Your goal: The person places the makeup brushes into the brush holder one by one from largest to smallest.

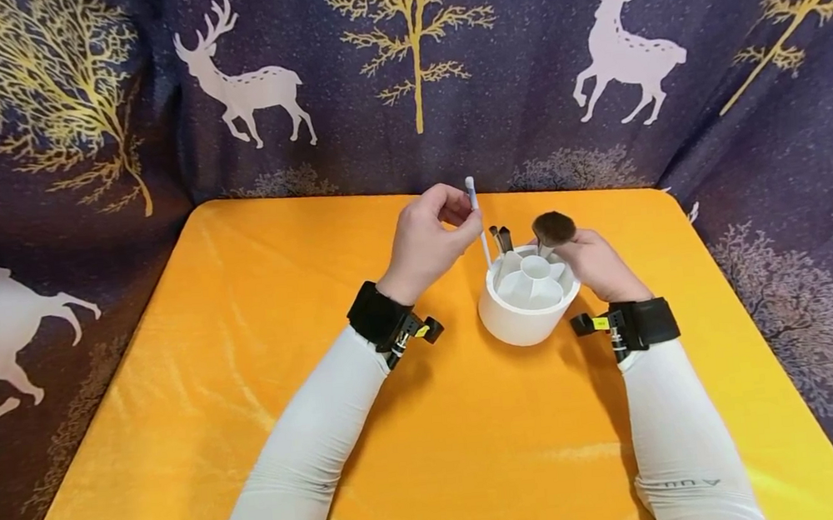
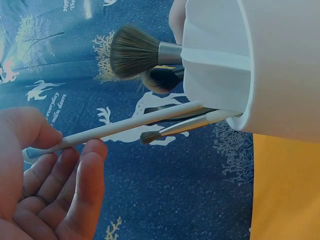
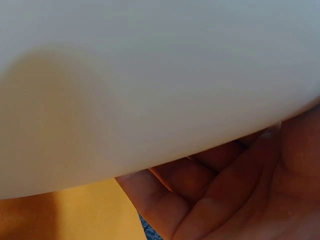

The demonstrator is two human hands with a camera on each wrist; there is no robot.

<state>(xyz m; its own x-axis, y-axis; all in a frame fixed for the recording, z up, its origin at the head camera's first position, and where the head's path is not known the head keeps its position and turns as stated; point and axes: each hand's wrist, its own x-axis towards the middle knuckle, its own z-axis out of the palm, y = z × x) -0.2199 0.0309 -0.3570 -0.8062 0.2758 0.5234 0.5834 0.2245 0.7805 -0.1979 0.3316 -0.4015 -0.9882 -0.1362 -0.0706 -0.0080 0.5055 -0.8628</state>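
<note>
A white cup [image 1: 519, 323] stands over the orange bench [image 1: 278, 307], its inside split by thin dividers around a round middle tube [image 1: 535, 267]. On the far side of the cup a broad brush [image 1: 554, 228] rises with its bristles up, and farther left two slim brushes [image 1: 506, 239] stand close together. The left wrist view also shows a dark-and-pale brush [image 2: 162, 80] just beside the broad one.

The left hand [image 1: 431, 238] has its grip closed on a white stick [image 1: 485, 241], thumb and fingers pinching it near its upper end. The stick hangs nearly upright, its lower end at the cup's left rim; I cannot tell whether it touches. The right hand [image 1: 601, 263] grips the cup's right side, fingers curled against the wall.
</note>
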